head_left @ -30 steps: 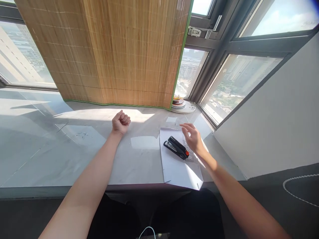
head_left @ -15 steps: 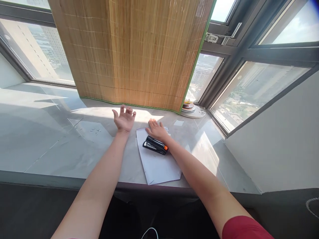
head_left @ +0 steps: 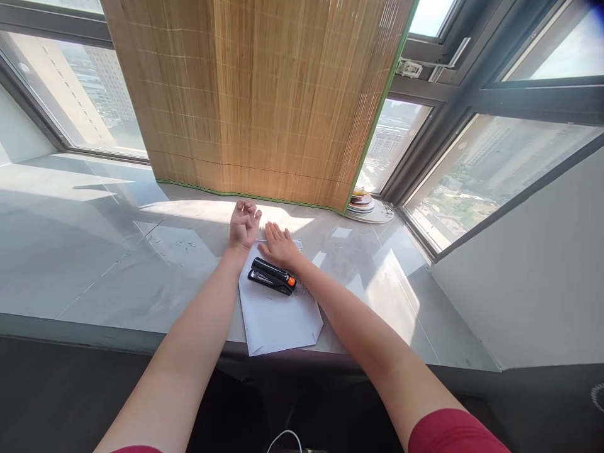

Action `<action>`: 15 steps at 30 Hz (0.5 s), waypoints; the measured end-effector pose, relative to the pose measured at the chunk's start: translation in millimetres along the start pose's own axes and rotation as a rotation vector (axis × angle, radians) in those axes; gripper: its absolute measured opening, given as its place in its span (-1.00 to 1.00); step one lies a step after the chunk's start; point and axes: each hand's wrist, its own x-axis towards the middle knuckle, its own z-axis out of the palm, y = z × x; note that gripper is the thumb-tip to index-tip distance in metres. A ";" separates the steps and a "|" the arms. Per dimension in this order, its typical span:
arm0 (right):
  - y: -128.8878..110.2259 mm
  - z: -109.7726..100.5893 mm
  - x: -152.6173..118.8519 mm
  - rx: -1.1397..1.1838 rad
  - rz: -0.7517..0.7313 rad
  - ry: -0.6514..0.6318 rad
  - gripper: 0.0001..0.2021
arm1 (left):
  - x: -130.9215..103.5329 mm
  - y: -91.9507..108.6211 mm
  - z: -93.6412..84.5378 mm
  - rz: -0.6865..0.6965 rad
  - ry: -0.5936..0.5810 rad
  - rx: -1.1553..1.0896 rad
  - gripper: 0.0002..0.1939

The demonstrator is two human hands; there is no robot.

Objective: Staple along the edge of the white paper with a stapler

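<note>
My right hand (head_left: 282, 248) lies flat, palm down, at the far end of a white paper stack (head_left: 285, 324), fingers stretched forward. On the paper, just below that hand, rests a black stapler (head_left: 272, 277) with an orange part at its right end. My left hand (head_left: 245, 223) is turned palm up beside the paper's far left corner, its fingers loosely curled and apart. I see nothing in its palm. Some small printed or loose bits show near my right wrist, too small to name.
A bamboo blind (head_left: 264, 100) hangs behind the pale tiled ledge (head_left: 132, 283). A pile of round plates (head_left: 363, 206) stands in the far right corner by the window. Small scattered bits (head_left: 185, 244) lie left of my left hand. A white cable (head_left: 285, 433) shows below the ledge.
My right hand, the paper and the stapler have shifted left. My left hand has moved slightly right, its fingers more curled, and the two hands are closer together.
</note>
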 end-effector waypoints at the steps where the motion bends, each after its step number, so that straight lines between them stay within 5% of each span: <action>1: 4.5 -2.1 -5.5 -0.007 0.007 -0.002 -0.25 | -0.2 -2.2 1.4 -0.009 0.001 -0.007 -0.69; 8: 64.5 -32.9 -68.1 -0.083 0.185 -0.017 -0.31 | -15.9 -15.0 23.7 -0.075 -0.079 0.076 -0.66; 11: 90.4 -49.2 -89.6 0.008 0.228 0.172 -0.39 | -30.6 -17.7 41.3 -0.168 -0.143 0.144 -0.83; 15: 102.0 -67.7 -92.3 0.138 0.209 0.461 -0.61 | -49.1 -17.7 61.3 -0.322 -0.188 -0.003 -0.54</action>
